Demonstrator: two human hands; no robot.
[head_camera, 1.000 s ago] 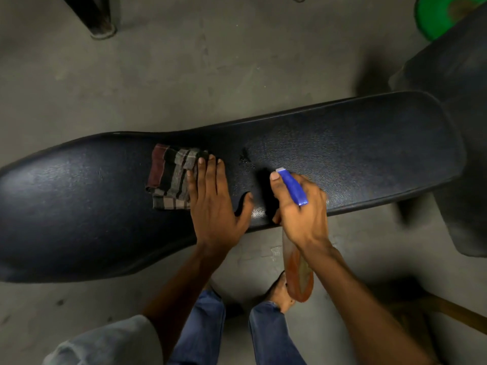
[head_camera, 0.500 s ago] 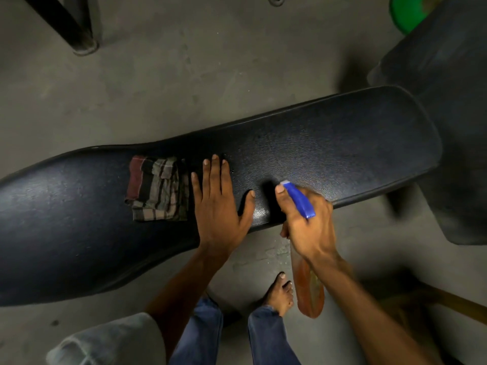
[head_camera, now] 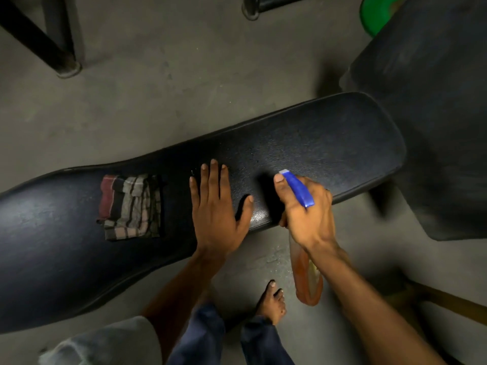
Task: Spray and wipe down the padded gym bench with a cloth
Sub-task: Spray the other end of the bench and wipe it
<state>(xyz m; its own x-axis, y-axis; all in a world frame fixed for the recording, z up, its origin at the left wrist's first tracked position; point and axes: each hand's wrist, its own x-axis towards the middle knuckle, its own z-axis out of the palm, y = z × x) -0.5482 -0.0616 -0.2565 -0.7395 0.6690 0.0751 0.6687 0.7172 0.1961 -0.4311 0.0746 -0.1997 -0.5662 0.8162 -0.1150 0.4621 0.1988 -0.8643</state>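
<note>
One folded striped cloth point(head_camera: 131, 206), pebbled black padded bench point(head_camera: 329, 143), blue-nozzled spray bottle point(head_camera: 299, 189)

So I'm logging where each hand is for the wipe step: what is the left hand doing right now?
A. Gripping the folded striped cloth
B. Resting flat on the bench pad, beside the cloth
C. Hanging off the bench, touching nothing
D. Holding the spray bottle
B: the left hand lies open, palm down, on the black bench pad, with a gap to the folded striped cloth; the right hand holds the spray bottle.
</note>
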